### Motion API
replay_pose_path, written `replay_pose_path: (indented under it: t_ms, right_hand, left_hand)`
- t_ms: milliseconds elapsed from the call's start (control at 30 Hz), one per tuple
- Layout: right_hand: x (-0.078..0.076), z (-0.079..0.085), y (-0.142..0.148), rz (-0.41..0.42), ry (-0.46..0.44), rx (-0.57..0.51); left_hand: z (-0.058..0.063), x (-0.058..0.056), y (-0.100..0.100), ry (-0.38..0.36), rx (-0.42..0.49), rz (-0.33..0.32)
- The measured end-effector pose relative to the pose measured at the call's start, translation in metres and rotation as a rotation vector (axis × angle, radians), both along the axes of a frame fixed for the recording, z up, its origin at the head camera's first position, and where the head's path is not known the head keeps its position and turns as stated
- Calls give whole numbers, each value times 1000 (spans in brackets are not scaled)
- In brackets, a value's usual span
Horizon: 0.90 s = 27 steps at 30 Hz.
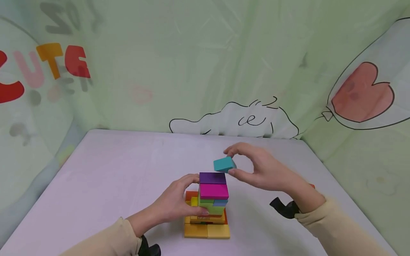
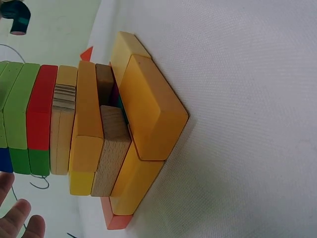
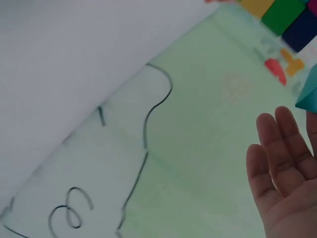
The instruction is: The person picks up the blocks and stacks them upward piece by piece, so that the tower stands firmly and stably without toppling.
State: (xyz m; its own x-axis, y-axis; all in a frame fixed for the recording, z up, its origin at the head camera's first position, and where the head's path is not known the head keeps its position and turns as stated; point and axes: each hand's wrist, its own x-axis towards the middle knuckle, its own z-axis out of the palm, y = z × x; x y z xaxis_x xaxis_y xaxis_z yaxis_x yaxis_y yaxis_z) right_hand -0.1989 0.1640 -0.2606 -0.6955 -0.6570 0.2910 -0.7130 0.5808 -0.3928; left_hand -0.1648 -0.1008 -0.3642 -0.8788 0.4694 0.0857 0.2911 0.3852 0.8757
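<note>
A tower of coloured wooden blocks stands upright on the table, with purple and magenta blocks at its top. My left hand holds it around the upper part from the left: the thumb touches a light green block, the other fingers reach behind. Just above and right of the top, my right hand pinches a small teal wedge-shaped block between thumb and fingertips, apart from the tower. Seen from the left wrist, yellow-orange blocks form the base, with a wooden block beside them.
The pale table surrounds the tower. A printed curtain hangs behind and at both sides. A bit of an orange-red thing shows behind the right forearm. Black wrist mounts stick out below the forearms.
</note>
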Motion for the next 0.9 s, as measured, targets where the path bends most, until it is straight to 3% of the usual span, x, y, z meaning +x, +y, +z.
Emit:
replay_pose_path:
  t_ms: [167, 433, 900]
  right_hand:
    - [4, 6, -21, 63, -37, 53]
    - [4, 7, -32, 35, -123, 146]
    - [4, 6, -35, 50, -140, 158]
  left_hand:
    - [0, 0, -1, 2, 3, -8]
    - [1, -1, -1, -10, 14, -17]
    - [1, 0, -2, -7, 19, -22]
